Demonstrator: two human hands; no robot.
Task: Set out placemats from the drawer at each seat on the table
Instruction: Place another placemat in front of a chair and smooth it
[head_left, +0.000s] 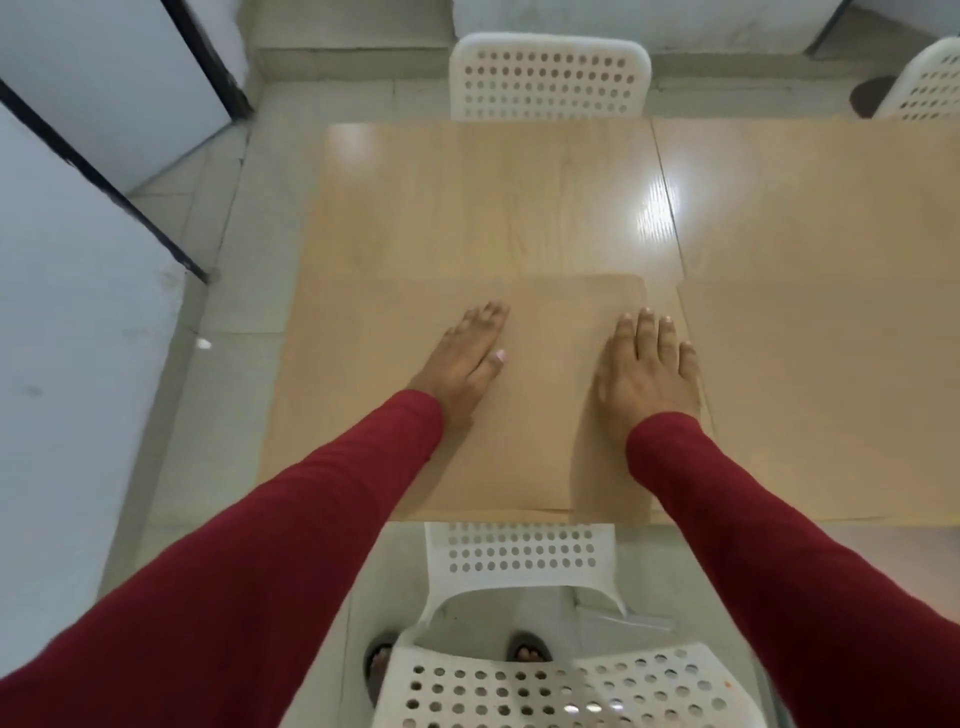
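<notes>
A tan placemat (550, 395), nearly the colour of the wood, lies flat on the light wooden table (467, 208) at the near seat. Its far edge and rounded far right corner show; its near edge reaches the table's front edge. My left hand (462, 358) rests flat on the mat's left part with fingers straight. My right hand (649, 369) lies flat on the mat's right edge, fingers straight and slightly spread. Both arms wear dark red sleeves.
A white perforated chair (524, 680) stands in front of me at the near edge. Another white chair (550, 78) faces it across the table, and a third (930, 83) is at the far right. A second tabletop (831, 234) adjoins on the right. White panels (78, 260) line the left.
</notes>
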